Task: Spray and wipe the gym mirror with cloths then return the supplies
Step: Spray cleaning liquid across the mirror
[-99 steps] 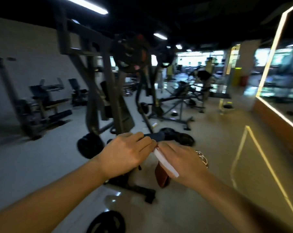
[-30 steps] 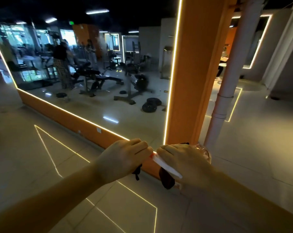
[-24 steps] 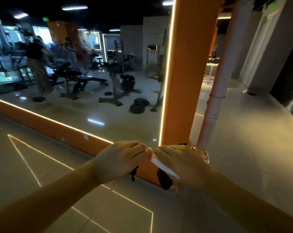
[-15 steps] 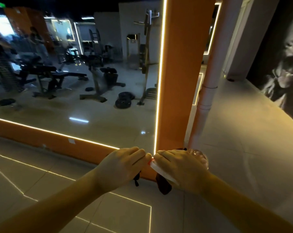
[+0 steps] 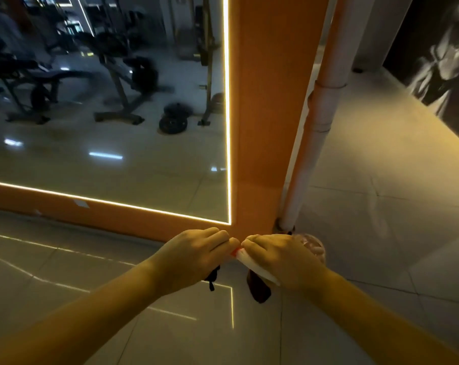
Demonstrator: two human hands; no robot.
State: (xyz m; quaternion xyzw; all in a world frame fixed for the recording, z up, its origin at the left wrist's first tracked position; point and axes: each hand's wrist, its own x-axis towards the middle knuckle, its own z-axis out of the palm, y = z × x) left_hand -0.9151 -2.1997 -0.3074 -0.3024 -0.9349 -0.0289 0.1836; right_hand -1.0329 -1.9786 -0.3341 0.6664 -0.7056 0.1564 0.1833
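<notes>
**Up to the mirror's corner, supplies in hand**

The person has turned away from the machines, and the mirror (image 5: 118,154) now sits close ahead. The left hand (image 5: 194,256) curls round a dark cloth (image 5: 212,276). The right hand (image 5: 281,256) grips the spray bottle (image 5: 257,267), a reddish cloth (image 5: 258,289) dangling beneath. Spraying looks ready to start

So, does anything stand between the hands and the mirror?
Nothing visible does. The left hand, gripping a dark cloth, and the right hand, gripping the spray bottle, are near the lower right corner of the mirror, only floor between. The white pipe stands further right, beside the orange frame, not before the glass.
</notes>
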